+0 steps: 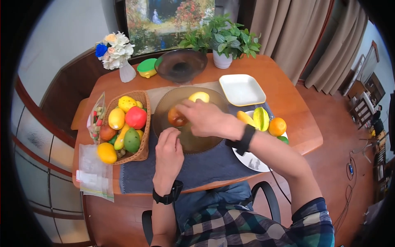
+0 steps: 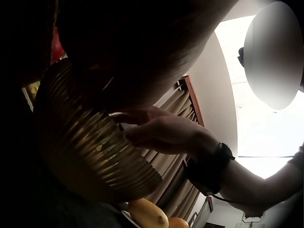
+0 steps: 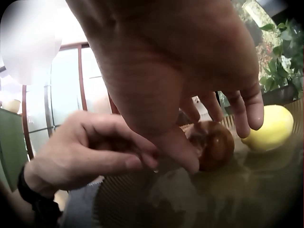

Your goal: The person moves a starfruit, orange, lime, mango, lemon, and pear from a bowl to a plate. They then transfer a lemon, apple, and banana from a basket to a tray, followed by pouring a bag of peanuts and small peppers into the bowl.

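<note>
Biggest thing here is the worktop [image 1: 294, 111], with a dark mat [image 1: 140, 177] laid over part of it, and a wide amber bowl [image 1: 201, 142] sitting mid-mat between the loaded fruit basket [image 1: 144, 144] and the white plate [image 1: 251, 162]. The bowl looks like it has water in it, judging by the sheen in the right wrist view. Right hand [image 1: 203, 117] is reaching over it, thumb and fingers apart on either side of the brown fruit; honestly can't tell if they're clamped on it or just resting there. Left hand [image 1: 168, 152] hangs by the near-left rim, fingers loosely bent, nothing in them. The yellow fruit [image 1: 199, 97] sits in the bowl too, over on the far side, and the brown fruit [image 3: 218, 147] is in the left part of the bowl, right under the right hand. My two cents for this bit: wet skin is probably slippery, so cup the fruit low on its sides, thumb opposite the fingers, instead of pinching the top. Go easy on the squeeze. I'd bring the left hand in to steady it when turning, and give the yellow one some room so they don't knock together.
</note>
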Demonstrator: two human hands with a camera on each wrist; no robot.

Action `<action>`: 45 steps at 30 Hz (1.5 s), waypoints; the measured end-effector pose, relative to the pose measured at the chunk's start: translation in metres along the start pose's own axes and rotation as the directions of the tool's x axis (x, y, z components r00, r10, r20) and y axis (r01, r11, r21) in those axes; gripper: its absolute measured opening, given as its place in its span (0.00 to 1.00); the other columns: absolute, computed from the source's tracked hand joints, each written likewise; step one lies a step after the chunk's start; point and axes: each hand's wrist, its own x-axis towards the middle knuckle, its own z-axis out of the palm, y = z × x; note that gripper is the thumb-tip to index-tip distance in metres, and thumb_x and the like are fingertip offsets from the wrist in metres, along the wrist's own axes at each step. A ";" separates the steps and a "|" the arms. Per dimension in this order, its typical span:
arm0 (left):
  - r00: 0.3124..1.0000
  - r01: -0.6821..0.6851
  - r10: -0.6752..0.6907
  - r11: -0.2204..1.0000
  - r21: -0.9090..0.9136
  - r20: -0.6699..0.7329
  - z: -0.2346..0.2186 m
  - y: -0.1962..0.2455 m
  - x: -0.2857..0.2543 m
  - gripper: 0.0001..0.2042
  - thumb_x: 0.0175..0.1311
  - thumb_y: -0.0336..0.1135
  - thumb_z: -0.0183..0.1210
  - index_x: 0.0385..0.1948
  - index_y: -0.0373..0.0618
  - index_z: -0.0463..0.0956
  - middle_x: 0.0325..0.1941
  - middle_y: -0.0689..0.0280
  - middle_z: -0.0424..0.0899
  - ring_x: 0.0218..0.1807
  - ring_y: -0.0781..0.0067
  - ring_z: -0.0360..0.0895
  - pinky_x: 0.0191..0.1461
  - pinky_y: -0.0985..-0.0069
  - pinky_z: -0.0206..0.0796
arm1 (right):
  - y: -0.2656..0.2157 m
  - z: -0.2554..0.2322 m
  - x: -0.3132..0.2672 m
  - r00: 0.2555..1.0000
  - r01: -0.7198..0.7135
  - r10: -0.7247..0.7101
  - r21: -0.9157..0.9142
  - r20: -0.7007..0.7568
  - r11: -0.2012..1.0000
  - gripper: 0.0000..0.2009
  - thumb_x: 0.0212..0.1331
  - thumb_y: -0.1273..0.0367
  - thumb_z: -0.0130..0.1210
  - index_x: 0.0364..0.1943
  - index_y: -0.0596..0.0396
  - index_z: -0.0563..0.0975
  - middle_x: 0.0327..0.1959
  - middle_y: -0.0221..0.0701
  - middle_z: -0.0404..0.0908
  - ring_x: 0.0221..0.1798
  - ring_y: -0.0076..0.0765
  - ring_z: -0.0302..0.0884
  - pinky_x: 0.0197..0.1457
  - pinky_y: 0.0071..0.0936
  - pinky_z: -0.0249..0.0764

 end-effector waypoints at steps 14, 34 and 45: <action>0.998 -0.050 0.047 0.994 -0.097 -0.032 -0.005 0.000 0.000 0.11 0.66 0.15 0.60 0.48 0.30 0.82 0.53 0.49 0.86 0.53 0.43 0.86 0.58 0.60 0.79 | -0.006 0.032 -0.003 0.969 -0.090 0.089 -0.008 0.231 0.996 0.25 0.63 0.65 0.67 0.64 0.49 0.73 0.55 0.48 0.79 0.57 0.63 0.85 0.56 0.53 0.82; 0.918 0.080 -0.145 0.979 0.187 0.370 0.008 0.035 0.024 0.29 0.59 0.23 0.70 0.65 0.37 0.76 0.65 0.49 0.78 0.65 0.37 0.77 0.69 0.54 0.72 | 0.011 0.055 -0.030 0.981 -0.184 0.166 0.210 0.100 0.960 0.35 0.58 0.64 0.69 0.68 0.62 0.68 0.61 0.57 0.78 0.62 0.67 0.84 0.63 0.52 0.81; 0.922 -0.004 -0.099 0.964 0.266 0.375 0.011 0.038 0.026 0.30 0.56 0.22 0.71 0.64 0.32 0.74 0.64 0.45 0.76 0.64 0.36 0.73 0.70 0.50 0.68 | 0.014 0.059 -0.025 0.967 -0.248 0.201 0.416 0.154 0.875 0.37 0.57 0.73 0.70 0.71 0.68 0.66 0.61 0.58 0.77 0.67 0.69 0.79 0.68 0.51 0.79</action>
